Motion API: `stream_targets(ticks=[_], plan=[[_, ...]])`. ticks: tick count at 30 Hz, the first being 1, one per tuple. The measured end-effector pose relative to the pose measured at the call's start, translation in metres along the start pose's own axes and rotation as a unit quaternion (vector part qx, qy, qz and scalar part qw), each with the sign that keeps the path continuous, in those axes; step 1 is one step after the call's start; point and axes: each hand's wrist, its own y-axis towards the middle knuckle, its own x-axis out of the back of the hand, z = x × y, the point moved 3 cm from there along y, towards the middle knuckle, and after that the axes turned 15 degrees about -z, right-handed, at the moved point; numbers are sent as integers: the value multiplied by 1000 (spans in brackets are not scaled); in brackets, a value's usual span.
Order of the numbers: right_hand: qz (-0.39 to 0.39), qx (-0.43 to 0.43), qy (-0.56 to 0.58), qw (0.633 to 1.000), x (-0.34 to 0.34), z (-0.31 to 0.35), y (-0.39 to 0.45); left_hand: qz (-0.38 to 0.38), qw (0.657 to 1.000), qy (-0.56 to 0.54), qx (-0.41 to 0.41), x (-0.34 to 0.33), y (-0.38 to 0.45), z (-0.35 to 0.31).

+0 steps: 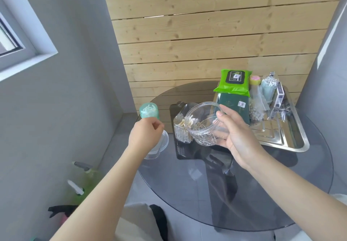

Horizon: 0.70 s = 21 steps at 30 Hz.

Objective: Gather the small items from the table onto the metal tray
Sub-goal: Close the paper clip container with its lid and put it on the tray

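My right hand (238,133) grips a clear round jar (201,126) of paper clips, tilted, its open mouth facing up and left above the glass table. My left hand (145,134) is closed on a clear lid (159,145) at the table's left edge. Just beyond it stands a teal container (149,110) of floss picks. A clear box of cotton swabs (181,128) sits behind the jar. The metal tray (293,143) lies at the right and holds a green wipes pack (234,83), a dark green box (234,107), swab packs and a small carton.
A black sheet (183,149) lies on the round dark glass table (262,193) under the swab box. The near half of the tray is bare metal. A wooden slat wall stands behind. Green spray bottles (84,180) stand on the floor at the left.
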Motion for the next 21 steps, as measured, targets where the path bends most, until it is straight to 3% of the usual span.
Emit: stream_targets(ticks=[3,5,8,17,21], plan=[[9,19,-1,1000,-3,-1,-4,48,986,163,-4,2,-13,18],[14,23,-3,1000,-6,-4,-6,103,977,188,8,-3,-20,24],[7,22,-5,1000,-7,-9,-8,134,978,159,16,-11,-26,27],[-11,29,-7,999,17,-4,-11,110,993,38,0,9,-41,10],[-16,37,-23,999,27,-4,-13,229,973,-5,-20,6,-59,7]])
